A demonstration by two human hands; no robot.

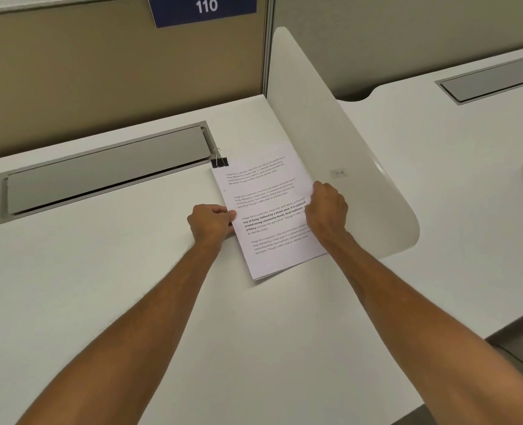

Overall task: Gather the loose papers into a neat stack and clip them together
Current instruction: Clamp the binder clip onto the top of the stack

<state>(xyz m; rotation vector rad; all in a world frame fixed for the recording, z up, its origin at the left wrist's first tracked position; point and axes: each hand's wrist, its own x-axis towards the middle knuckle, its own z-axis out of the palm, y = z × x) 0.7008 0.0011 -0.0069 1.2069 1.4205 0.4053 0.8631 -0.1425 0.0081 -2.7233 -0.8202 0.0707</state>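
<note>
A stack of white printed papers [266, 210] lies on the white desk [131, 271], turned a little counter-clockwise. A black binder clip [219, 161] with silver handles sits at the stack's far left corner; whether it bites the sheets I cannot tell. My left hand [211, 223] pinches the stack's left edge with thumb on top. My right hand [327, 210] grips the right edge, fingers curled over the paper. The sheets' edges look nearly aligned, with slight offsets at the near corner.
A grey cable-tray lid [106, 176] is set into the desk behind the papers. A white curved divider panel [330, 133] stands right beside the stack. Beyond it lies a neighbouring desk [453, 179] with its own grey lid [490, 79]. A partition bears a "110" sign [206, 7].
</note>
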